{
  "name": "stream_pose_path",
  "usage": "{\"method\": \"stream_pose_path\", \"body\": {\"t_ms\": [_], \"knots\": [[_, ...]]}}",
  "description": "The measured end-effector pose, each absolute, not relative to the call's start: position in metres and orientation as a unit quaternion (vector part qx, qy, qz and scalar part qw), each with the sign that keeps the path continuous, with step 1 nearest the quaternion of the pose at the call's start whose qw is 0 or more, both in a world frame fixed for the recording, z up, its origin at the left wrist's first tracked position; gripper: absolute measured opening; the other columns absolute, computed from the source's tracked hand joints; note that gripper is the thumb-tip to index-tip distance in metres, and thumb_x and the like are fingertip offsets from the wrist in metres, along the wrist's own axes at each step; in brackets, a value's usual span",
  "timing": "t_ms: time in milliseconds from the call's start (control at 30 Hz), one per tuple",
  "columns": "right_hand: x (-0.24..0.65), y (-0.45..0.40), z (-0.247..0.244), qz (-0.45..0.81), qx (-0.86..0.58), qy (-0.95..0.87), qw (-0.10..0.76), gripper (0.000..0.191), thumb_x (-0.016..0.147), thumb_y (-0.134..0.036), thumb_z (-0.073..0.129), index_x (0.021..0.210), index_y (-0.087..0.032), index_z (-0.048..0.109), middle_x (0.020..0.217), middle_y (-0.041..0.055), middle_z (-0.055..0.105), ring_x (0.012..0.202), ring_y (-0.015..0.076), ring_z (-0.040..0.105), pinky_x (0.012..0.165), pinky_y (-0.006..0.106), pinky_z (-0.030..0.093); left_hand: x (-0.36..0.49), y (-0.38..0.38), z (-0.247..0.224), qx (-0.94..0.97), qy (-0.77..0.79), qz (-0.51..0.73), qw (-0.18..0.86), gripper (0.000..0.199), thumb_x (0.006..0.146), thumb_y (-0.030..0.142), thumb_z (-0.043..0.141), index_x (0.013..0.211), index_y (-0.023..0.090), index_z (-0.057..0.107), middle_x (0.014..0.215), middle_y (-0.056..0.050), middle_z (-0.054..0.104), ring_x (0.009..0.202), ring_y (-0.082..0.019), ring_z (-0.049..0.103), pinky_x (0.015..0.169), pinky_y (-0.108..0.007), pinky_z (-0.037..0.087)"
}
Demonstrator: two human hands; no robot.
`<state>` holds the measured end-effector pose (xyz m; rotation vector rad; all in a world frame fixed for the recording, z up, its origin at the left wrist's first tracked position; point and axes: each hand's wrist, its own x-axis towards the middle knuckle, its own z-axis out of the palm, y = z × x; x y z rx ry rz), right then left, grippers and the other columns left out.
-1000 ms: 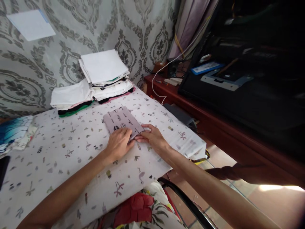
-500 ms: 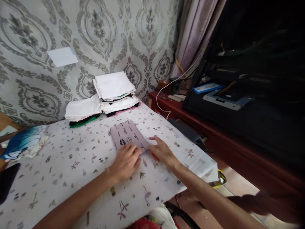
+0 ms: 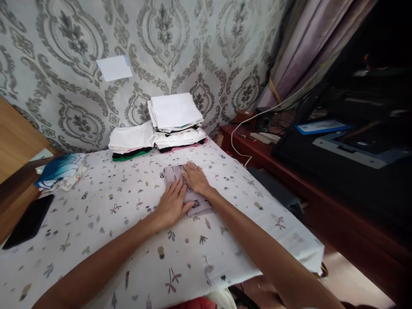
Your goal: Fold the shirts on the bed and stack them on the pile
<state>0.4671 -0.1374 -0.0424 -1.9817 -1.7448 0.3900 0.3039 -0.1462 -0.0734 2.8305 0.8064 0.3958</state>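
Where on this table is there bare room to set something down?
Bare tablecloth lies between the black phone and left hand, and between the right hand and its right edge. Crowded: the back, under folded stacks, and beneath both hands, where lilac fabric lies.

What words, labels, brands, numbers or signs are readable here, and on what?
None can be read.
Folded mauve cloth: dark printed marks, too small and blurred to read.
Pale sheet on the patterned wall: nothing legible.
Blue-edged shape on the dark screen: too blurred to make out any text.
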Motion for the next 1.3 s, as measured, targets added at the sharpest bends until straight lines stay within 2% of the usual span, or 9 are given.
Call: {"method": "stream_pose_path", "body": {"t_ms": [200,367,567,667,800,933,1100,1200,1300], "knots": [[0.475,-0.136,-0.054,0.123,-0.725,-0.654,0.175,0.055,0.104,-0.036,0.03,0.152,-0.011,0.038,0.161,0.0147,0.032,0.152,0.0258,0.019,0.123,0.046,0.014,0.292,-0.071,-0.044,0.893,0.335,0.245,0.173,0.032,0.098,0.037,0.041,0.116,0.02,0.06,0.117,-0.012,0.065,0.113,-0.027,0.057,0.098,-0.045,0.045],[0.473,-0.136,-0.052,0.118,-0.725,-0.66,0.158,0.057,0.104,-0.038,0.029,0.153,-0.01,0.037,0.162,0.0157,0.03,0.152,0.0276,0.018,0.122,0.048,0.014,0.296,0.001,-0.036,0.868,0.375,0.169,0.279,0.022,0.086,0.037,0.051,0.082,0.018,0.061,0.083,-0.006,0.065,0.079,-0.022,0.061,0.072,-0.032,0.047],[0.472,-0.136,-0.05,0.116,-0.728,-0.661,0.141,0.057,0.104,-0.04,0.027,0.153,-0.012,0.036,0.163,0.0135,0.028,0.153,0.0264,0.017,0.123,0.047,0.014,0.299,0.007,-0.036,0.885,0.374,0.113,0.256,0.037,0.086,0.044,0.054,0.058,0.02,0.05,0.061,-0.001,0.05,0.06,-0.017,0.051,0.059,-0.028,0.038],[0.471,-0.137,-0.049,0.108,-0.73,-0.662,0.13,0.056,0.104,-0.04,0.027,0.153,-0.012,0.037,0.163,0.0131,0.029,0.153,0.0259,0.017,0.123,0.046,0.015,0.299,0.007,-0.035,0.894,0.383,0.102,0.208,0.043,0.088,0.043,0.054,0.053,0.019,0.049,0.07,-0.004,0.052,0.073,-0.021,0.053,0.07,-0.031,0.041],[0.47,-0.137,-0.049,0.098,-0.727,-0.668,0.125,0.055,0.104,-0.039,0.029,0.152,-0.013,0.038,0.163,0.0128,0.03,0.153,0.0261,0.018,0.123,0.046,0.016,0.296,0.002,-0.035,0.899,0.397,0.099,0.156,0.037,0.091,0.041,0.052,0.062,0.018,0.057,0.095,-0.009,0.056,0.103,-0.03,0.05,0.089,-0.039,0.04],[0.472,-0.135,-0.054,0.101,-0.723,-0.67,0.135,0.055,0.104,-0.039,0.03,0.151,-0.012,0.039,0.162,0.014,0.03,0.153,0.0271,0.018,0.122,0.048,0.016,0.286,-0.031,-0.031,0.907,0.388,0.133,0.097,0.021,0.094,0.035,0.051,0.091,0.018,0.062,0.105,-0.01,0.057,0.106,-0.03,0.049,0.094,-0.044,0.041],[0.473,-0.132,-0.061,0.096,-0.718,-0.672,0.151,0.055,0.104,-0.04,0.03,0.15,-0.012,0.04,0.162,0.0144,0.03,0.152,0.0278,0.018,0.122,0.049,0.016,0.272,-0.112,-0.029,0.942,0.26,0.186,0.101,0.028,0.102,0.036,0.04,0.114,0.018,0.058,0.117,-0.01,0.059,0.113,-0.027,0.052,0.1,-0.046,0.043],[0.475,-0.132,-0.062,0.084,-0.716,-0.676,0.155,0.053,0.104,-0.038,0.031,0.148,-0.012,0.043,0.161,0.0149,0.033,0.151,0.0285,0.021,0.121,0.05,0.018,0.266,-0.151,-0.04,0.963,0.212,0.136,0.097,0.039,0.102,0.042,0.043,0.133,0.021,0.052,0.147,-0.012,0.047,0.138,-0.03,0.039,0.117,-0.052,0.029],[0.475,-0.134,-0.061,0.086,-0.717,-0.675,0.155,0.052,0.104,-0.037,0.032,0.148,-0.012,0.043,0.16,0.0147,0.034,0.151,0.0274,0.022,0.121,0.048,0.018,0.26,-0.166,-0.047,0.964,0.223,0.087,0.118,0.046,0.104,0.043,0.037,0.143,0.022,0.045,0.158,-0.011,0.038,0.149,-0.03,0.026,0.121,-0.054,0.022]]}}
